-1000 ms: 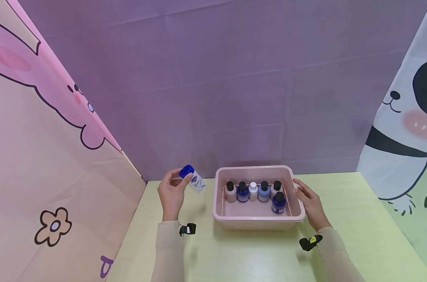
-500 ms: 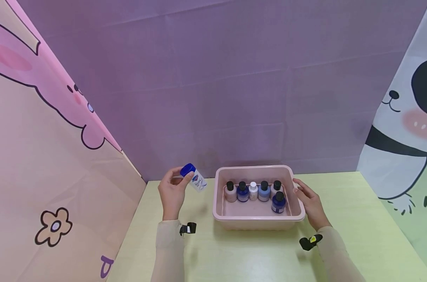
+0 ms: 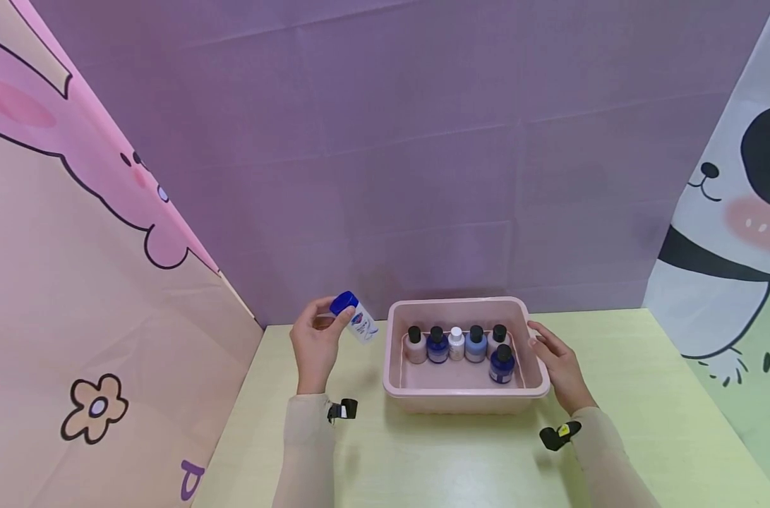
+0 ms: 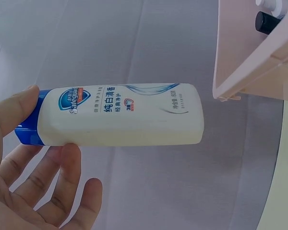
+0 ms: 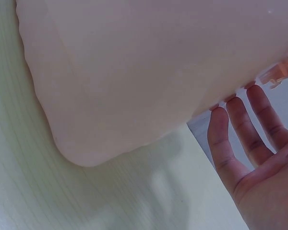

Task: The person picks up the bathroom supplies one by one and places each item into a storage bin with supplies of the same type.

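Observation:
A small white Safeguard bottle with a blue cap (image 4: 120, 115) is pinched near its cap by my left hand (image 3: 315, 346). It hangs tilted in the air, left of a pink plastic bin (image 3: 467, 394), its cap end toward the palm and its base toward the bin. My right hand (image 3: 559, 367) touches the bin's right side. In the right wrist view, the fairly straight fingers (image 5: 221, 134) rest their tips on the bin's outer wall; the thumb is out of that view.
Inside the bin, a row of small bottles stands along the back: pinkish, dark blue (image 3: 437, 347), white (image 3: 456, 344), light blue (image 3: 476, 346) and another pinkish one. A dark blue bottle (image 3: 502, 365) stands before the row's right end. The pale table (image 3: 448, 458) meets a purple backdrop.
My left hand has moved slightly to the right with the bottle, and the bottle is a little higher. The right hand and the bin have stayed in place.

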Demonstrator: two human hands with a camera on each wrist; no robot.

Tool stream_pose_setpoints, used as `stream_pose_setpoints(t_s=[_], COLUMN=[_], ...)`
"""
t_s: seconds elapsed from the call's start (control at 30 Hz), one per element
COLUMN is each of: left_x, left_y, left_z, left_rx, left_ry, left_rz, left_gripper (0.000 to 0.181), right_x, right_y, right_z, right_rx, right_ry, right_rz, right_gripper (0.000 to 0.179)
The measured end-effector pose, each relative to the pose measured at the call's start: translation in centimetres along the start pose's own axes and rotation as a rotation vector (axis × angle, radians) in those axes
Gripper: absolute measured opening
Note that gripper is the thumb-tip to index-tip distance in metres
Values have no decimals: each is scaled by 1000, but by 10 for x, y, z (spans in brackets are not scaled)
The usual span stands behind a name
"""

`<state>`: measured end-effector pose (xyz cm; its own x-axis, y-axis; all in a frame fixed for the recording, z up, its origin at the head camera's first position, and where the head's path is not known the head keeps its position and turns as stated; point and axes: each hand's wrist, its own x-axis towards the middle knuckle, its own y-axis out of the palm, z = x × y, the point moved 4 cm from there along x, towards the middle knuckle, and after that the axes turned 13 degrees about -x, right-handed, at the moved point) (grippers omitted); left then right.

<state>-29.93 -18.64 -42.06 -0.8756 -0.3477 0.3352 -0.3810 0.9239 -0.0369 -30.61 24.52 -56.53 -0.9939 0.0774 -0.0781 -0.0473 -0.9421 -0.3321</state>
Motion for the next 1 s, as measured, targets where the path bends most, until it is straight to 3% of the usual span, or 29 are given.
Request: stream_pose_setpoints(t_s=[0.43, 1.0], left_x=[-1, -1], left_y=[11, 28], left_z=[-2, -5], left_rx=[0, -18], left_ry=[0, 83], left_rz=[44, 109], left_gripper=[41, 37], right_x=[-2, -1], right_y=[1, 0], right_z=[3, 2], right_rx=[8, 23], right_ry=[-8, -21], right_rz=[-6, 0], right_gripper=[58, 58])
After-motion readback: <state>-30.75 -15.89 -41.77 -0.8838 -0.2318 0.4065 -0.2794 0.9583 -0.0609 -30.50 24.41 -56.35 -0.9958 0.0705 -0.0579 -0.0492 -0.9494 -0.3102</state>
